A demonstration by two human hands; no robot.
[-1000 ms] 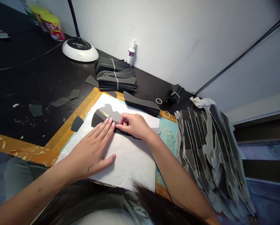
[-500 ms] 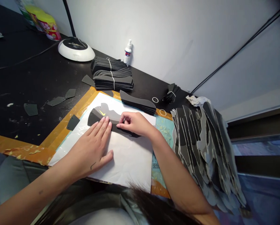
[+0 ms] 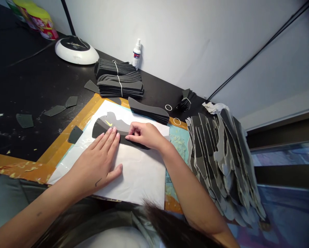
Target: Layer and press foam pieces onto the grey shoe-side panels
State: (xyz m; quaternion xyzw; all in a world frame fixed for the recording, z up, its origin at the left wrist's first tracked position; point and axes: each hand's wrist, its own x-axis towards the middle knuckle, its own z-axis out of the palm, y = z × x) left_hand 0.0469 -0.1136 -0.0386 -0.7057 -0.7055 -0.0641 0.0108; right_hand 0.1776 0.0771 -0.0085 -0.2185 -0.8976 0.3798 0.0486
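Note:
A grey shoe upper piece [image 3: 119, 124] with a small yellow swoosh [image 3: 109, 123] lies flat on a sheet of white paper [image 3: 141, 175]. Along its lower side runs a dark grey shoe panel [image 3: 122, 140]. My left hand [image 3: 100, 160] rests flat across the near edge of both, fingers stretched out and thumb apart on the paper. Curled in a pinch, my right hand [image 3: 146, 135] has thumb and forefinger on the dark panel, just right of the left fingertips. The panel's right end is partly hidden beneath this hand.
Behind the paper lie a loose stack of dark panels [image 3: 149, 111] and banded bundles [image 3: 120, 84]. A spray bottle [image 3: 136, 54] and lamp base [image 3: 76, 51] stand by the wall. Many upper pieces [image 3: 208, 148] are piled at right. Loose dark scraps [image 3: 24, 120] lie at left.
The whole view has shifted slightly, so everything sits a little further left. Both hands keep nearly the same place on the shoe piece.

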